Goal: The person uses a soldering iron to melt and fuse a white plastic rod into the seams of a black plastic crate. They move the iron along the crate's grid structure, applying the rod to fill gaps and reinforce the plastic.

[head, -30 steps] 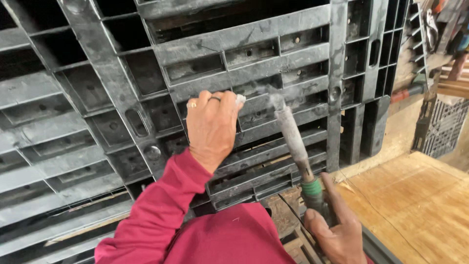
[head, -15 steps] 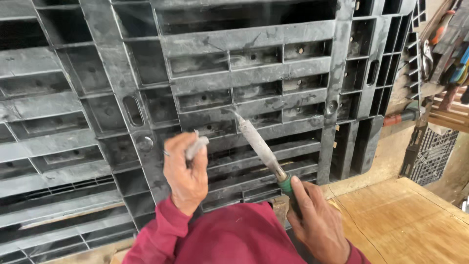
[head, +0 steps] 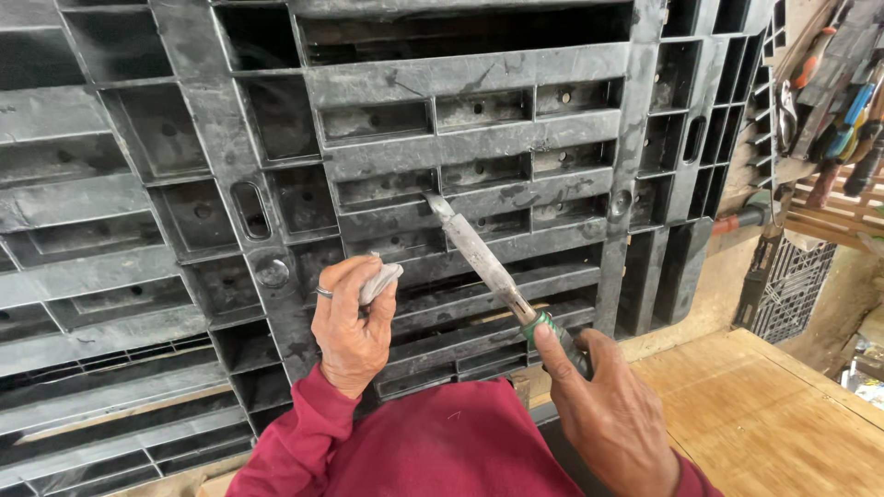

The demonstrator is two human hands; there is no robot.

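No package, label, sign or screen shows anywhere around the hands (the surfaces in view carry no sticker, tag or display that can be made out).

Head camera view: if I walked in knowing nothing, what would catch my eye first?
A big dark grey plastic pallet with ribbed pockets stands upright and fills most of the view. In front of it, the right hand grips a green-handled tool with a long grey blade, its tip set against a pallet rib, while the left hand, wearing a ring, holds a small pale grey lump. Hand tools hang at upper right.
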